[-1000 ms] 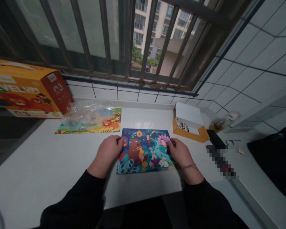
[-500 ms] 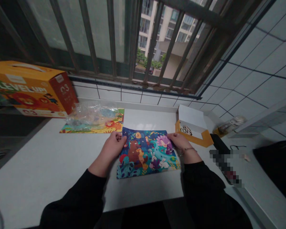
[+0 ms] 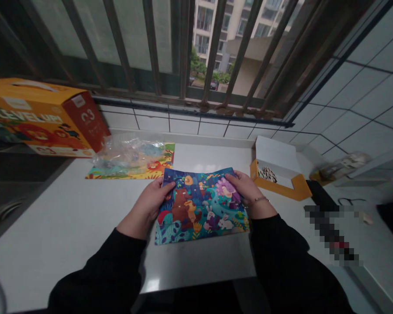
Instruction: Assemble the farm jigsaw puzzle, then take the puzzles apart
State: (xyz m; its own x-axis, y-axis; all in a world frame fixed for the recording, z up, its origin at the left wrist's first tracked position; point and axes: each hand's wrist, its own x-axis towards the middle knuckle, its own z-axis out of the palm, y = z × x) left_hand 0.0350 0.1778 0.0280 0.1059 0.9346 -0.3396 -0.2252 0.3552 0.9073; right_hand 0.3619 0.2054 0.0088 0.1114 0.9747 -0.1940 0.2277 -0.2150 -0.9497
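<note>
A colourful picture sheet [image 3: 199,209] with a bear, rabbits and a purple peacock on dark blue spans the space between my hands, slightly bowed along its far edge. My left hand [image 3: 153,198] grips its left edge, thumb on the printed face and fingers behind. On the far right corner, my right hand [image 3: 245,187] pinches the sheet the same way. Both hands hold it over the white countertop [image 3: 85,218]. Beyond my left hand lies a yellow and green picture sheet [image 3: 131,173], partly covered by a crumpled clear plastic bag [image 3: 127,152].
An orange carton [image 3: 42,117] marked "LEVEL UP!" stands at the left. At the right sits an open white and orange box [image 3: 278,159] with black-and-white patterned pieces [image 3: 267,174] inside. A dark object [image 3: 322,196] lies beside it. A barred window [image 3: 183,52] is behind the counter.
The sheet has been raised slightly towards me and its far edge now bows. My left hand has shifted a little left. The view has turned slightly, moving the open box rightward.
</note>
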